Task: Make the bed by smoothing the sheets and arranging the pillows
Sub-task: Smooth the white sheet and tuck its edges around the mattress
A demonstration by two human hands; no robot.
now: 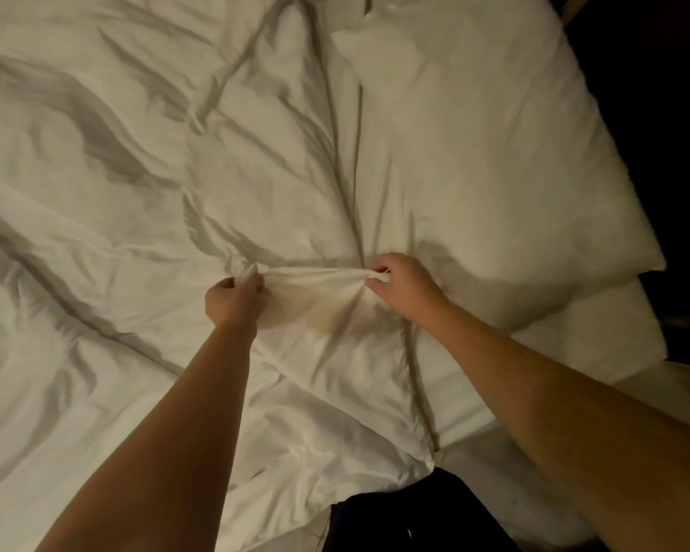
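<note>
A wrinkled white duvet (96, 193) covers most of the bed. My left hand (234, 302) grips a bunched fold of it near the middle. My right hand (405, 282) pinches the same fold a short way to the right, and the cloth is stretched taut between the two hands. A large white pillow (475, 133) lies at the right, right beside my right hand. Under it, a second white pillow (598, 328) sticks out toward the bed's right edge.
The white bottom sheet (475, 408) shows below the pillows at the right. Dark floor (662, 113) runs along the bed's right side. My dark clothing (407, 515) is at the bottom centre, against the bed's near edge.
</note>
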